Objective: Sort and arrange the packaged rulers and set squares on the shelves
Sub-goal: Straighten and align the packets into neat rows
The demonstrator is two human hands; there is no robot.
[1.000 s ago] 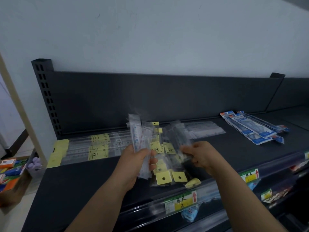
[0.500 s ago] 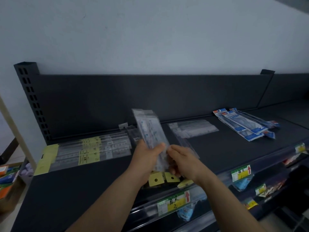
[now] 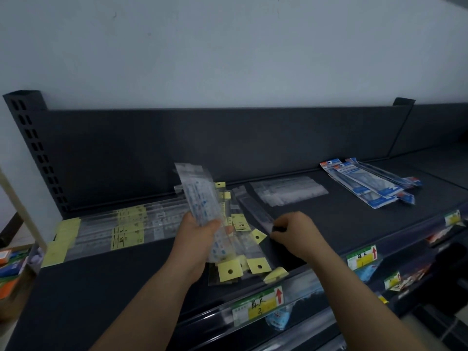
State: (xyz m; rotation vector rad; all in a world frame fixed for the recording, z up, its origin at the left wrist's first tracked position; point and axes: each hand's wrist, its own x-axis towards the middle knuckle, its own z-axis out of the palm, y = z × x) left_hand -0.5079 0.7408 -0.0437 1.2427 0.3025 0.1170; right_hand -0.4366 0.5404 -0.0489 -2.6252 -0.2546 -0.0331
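Note:
My left hand (image 3: 200, 230) grips a bundle of clear packaged rulers (image 3: 198, 196) with blue print, held upright above the dark shelf (image 3: 101, 279). My right hand (image 3: 295, 230) pinches the near end of one clear ruler packet (image 3: 250, 207) that lies slanted on the shelf. Between and under the hands is a loose pile of ruler packets with yellow hang tabs (image 3: 243, 267). Long rulers with yellow labels (image 3: 121, 229) lie in a row at the left.
A stack of clear packets (image 3: 288, 190) lies at the back centre, and blue-carded ruler sets (image 3: 372, 183) are fanned at the right. Price tags (image 3: 258, 306) line the shelf's front rail. Lower shelves hold more goods at the right. A box of coloured items (image 3: 10, 269) stands at the far left.
My right hand has left the bundle and moved right and down to a packet lying on the shelf. My left hand still holds the bundle upright.

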